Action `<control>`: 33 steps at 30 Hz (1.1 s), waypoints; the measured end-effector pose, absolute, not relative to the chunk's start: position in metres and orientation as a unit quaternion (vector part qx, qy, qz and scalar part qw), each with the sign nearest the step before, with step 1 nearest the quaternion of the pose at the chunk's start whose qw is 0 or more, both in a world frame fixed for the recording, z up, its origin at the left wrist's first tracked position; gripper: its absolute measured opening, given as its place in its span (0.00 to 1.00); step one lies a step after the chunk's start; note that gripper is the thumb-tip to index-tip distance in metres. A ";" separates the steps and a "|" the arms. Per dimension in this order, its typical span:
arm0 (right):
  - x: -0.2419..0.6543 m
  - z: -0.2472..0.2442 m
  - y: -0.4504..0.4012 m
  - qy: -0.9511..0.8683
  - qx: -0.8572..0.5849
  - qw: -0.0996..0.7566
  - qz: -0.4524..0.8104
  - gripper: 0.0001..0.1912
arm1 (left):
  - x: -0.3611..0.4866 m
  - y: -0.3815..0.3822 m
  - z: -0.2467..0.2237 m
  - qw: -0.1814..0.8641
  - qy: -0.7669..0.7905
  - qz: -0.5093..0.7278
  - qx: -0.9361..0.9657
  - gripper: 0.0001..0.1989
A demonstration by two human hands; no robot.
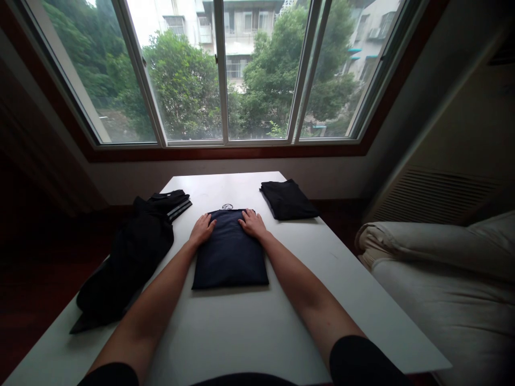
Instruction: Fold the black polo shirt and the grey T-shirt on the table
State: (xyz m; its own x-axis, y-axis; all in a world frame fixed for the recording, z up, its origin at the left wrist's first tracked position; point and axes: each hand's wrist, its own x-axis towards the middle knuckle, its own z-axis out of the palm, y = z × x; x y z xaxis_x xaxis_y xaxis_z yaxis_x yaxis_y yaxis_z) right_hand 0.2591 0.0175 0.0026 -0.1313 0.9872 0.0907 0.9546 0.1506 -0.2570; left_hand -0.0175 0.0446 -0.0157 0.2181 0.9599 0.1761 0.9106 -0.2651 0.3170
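Glass panes in pale metal frames form the window (221, 80), the largest thing in view, bordered by reddish-brown wood. Below it stretches the white bench (241, 332), running from the person's body toward the wall. A pale sofa (442, 300) stands off the bench's right side.

Along the bench's left edge lies a long, crumpled heap of black clothing (132, 252), with light stripes (179, 210) near its far end. The person's bare forearms reach forward over the bench from short black sleeves (368, 362).

Between the forearms, near the middle of the bench, lies the navy folded garment (231, 257), flat and squared, its near edge toward the person. Farther right, close to the bench's right edge and apart from the navy one, rests the black folded garment (288, 199).

The left grip (203, 229) touches the navy garment at its far left corner, its wrist just outside the side edge. The right grip (252, 222) rests at the far right corner. Both are laid palm-down with fingers extended and slightly spread, pinching nothing; most of the cloth lies between them and on the person's side of them. Smallest of all, a thin looped cord (227, 206) sits at the far edge, between the two grips.
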 end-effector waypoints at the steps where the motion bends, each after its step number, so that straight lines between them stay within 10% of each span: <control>1: 0.257 0.005 0.016 -0.751 -0.645 0.121 0.063 0.36 | -0.018 0.042 -0.013 0.073 0.604 0.170 0.775 0.33; 33: 0.259 0.003 0.011 -0.724 -0.678 0.110 0.071 0.35 | 0.034 -0.024 0.021 0.142 0.508 0.007 0.849 0.42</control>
